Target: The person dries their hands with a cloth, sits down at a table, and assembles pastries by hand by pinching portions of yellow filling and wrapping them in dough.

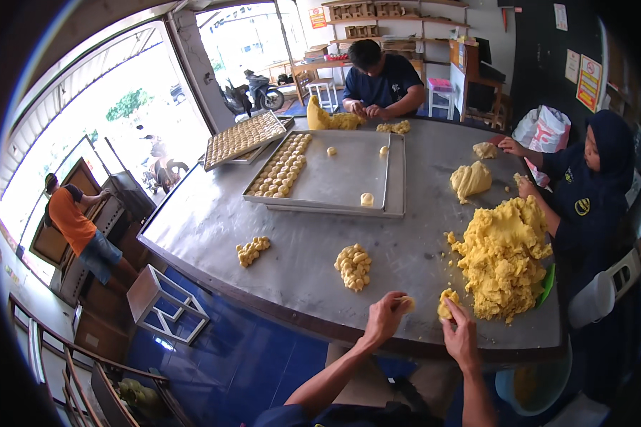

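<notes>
My left hand (383, 322) pinches a small flattened piece of pale dough (406, 304) above the table's near edge. Just to its right, my right hand (462, 331) holds a lump of crumbly yellow filling (448, 303) in its fingers. Beyond the right hand rises a big heap of yellow filling (504, 252), with crumbs scattered at its left side. A cluster of small dough balls (353, 267) lies ahead of my left hand, and a smaller cluster (253, 250) sits farther left.
On the metal table (299, 235) a large tray (349, 164) holds rows of filled balls, beside another full tray (244, 139). A dough mass (470, 181) lies at right. Co-workers work at the far side (383, 85) and right side (584, 171); another person (78, 220) stands left. A stool (165, 302) is near.
</notes>
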`<state>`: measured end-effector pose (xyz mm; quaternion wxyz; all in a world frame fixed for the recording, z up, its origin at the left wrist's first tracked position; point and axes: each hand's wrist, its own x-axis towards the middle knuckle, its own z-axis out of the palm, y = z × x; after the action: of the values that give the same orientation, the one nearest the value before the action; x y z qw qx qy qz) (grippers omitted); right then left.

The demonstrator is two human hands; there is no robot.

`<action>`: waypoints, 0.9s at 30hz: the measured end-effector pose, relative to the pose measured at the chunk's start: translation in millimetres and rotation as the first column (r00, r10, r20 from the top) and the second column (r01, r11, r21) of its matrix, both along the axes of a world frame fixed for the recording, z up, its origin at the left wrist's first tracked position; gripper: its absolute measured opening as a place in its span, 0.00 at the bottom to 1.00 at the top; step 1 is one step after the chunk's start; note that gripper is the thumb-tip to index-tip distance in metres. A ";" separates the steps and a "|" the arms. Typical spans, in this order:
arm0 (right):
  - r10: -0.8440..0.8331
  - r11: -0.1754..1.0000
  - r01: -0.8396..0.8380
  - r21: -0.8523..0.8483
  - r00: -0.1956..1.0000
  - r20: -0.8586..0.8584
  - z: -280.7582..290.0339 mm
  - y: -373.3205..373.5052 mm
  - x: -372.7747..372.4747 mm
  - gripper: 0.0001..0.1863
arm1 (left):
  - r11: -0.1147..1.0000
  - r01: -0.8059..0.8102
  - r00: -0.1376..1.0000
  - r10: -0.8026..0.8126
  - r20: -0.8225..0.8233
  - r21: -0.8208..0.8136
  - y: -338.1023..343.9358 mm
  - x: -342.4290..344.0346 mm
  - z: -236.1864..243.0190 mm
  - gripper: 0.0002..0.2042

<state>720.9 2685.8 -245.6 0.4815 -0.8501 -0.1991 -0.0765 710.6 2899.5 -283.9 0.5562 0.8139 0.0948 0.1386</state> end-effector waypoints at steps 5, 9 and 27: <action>-0.051 0.997 0.065 -0.051 0.969 0.242 -16.9 41.7 6.2 0.19 | 0.942 0.234 0.970 -0.243 -0.008 -0.241 -30.0 4.5 2.6 0.18; 0.001 1.000 -0.001 -0.001 0.998 0.060 1.4 37.0 7.6 0.18 | 0.925 0.260 0.955 -0.288 -0.066 -0.277 -6.8 7.8 15.3 0.16; 0.147 0.989 -0.142 0.040 0.964 -0.219 2.2 61.8 16.9 0.23 | 0.945 0.323 0.930 -0.326 0.172 0.042 3.5 3.5 -21.0 0.15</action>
<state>737.8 2747.7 -243.5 0.5151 -0.8307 -0.2047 0.0517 714.1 2903.0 -304.9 0.5725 0.8064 -0.0914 0.1169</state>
